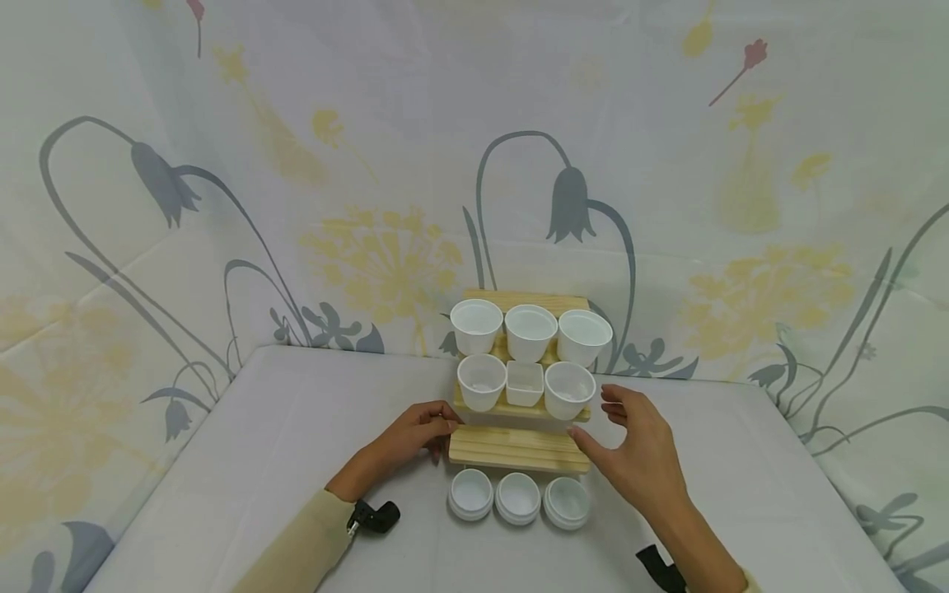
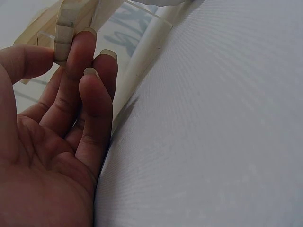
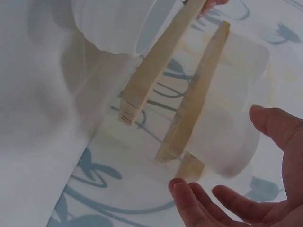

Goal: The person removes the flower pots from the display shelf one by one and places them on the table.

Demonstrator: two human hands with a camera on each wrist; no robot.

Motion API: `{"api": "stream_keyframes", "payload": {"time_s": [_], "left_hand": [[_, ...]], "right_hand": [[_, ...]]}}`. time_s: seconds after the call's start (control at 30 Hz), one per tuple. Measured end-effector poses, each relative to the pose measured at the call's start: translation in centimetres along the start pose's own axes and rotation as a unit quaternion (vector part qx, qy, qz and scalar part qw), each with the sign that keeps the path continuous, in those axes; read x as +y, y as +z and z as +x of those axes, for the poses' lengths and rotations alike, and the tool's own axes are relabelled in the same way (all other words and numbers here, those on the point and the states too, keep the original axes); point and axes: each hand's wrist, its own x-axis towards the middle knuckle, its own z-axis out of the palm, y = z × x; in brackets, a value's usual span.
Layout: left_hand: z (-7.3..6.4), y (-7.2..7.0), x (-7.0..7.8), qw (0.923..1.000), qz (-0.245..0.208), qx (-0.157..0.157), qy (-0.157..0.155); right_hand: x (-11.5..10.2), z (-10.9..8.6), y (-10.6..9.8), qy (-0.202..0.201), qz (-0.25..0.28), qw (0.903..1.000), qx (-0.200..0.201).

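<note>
White cloth covers the tabletop, with a floral curtain behind it. At the near side, three white jars stand in a row from left to right. Just beyond them lies the front plank of a stepped wooden stand. Left hand pinches the left end of this plank between thumb and fingers. Right hand is held open at the right side, thumb and fingers spread wide, gripping nothing; whether its thumb touches the plank cannot be told. Farther back, the middle plank bears a left round cup, a square cup and a right round cup, all white. Beyond these stand three far cups, also white and round, with the top plank behind them.
</note>
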Motion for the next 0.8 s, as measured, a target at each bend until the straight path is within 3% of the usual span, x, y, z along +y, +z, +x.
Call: {"api": "stream_keyframes", "payload": {"time_s": [0.33,0.8], "left_hand": [[-0.1,-0.1,-0.1,1.0,-0.002,-0.003,0.006],[-0.1,-0.1,0.0,1.0,0.002,-0.002,0.004]], "right_hand": [[-0.6,1.3,0.7,0.021,0.035,0.9986,-0.033],[-1.0,2.5,1.8,0.029,0.037,0.9988,-0.015]]}}
